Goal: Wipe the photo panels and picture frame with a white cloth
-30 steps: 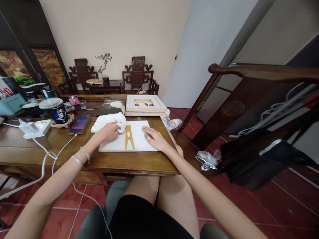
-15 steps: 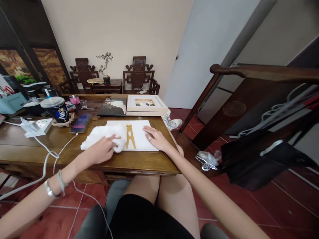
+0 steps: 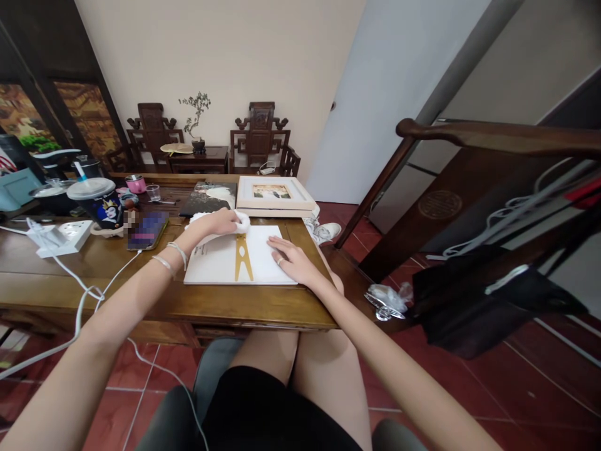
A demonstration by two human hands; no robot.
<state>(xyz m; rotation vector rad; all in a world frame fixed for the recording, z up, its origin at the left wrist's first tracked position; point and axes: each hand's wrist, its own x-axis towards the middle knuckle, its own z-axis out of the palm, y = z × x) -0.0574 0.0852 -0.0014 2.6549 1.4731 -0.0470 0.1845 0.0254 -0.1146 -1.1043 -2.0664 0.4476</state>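
A white board or book (image 3: 213, 266) with a gold, two-legged shape (image 3: 243, 258) along its middle lies on the wooden desk (image 3: 173, 302). My left hand (image 3: 220, 222) is closed on a fluffy white cloth (image 3: 243, 222) at the far side of the board, above the gold shape; the hand and forearm hide part of the cloth. Small dark marks show on the board's left part. Flat on the right part of the board rests my right hand (image 3: 293, 260), fingers stretched out, a ring on one finger.
Behind the board lie a light picture frame (image 3: 300, 194) and a dark picture panel (image 3: 197, 200). On the left stand a lidded drink cup (image 3: 106, 203), a phone (image 3: 148, 230) and a white power strip (image 3: 66, 238) with cables. A wooden chair (image 3: 404, 232) is at the right.
My left hand has carried the cloth away from me to the board's far edge, uncovering the board's left part and its marks. My right hand has stayed in place.
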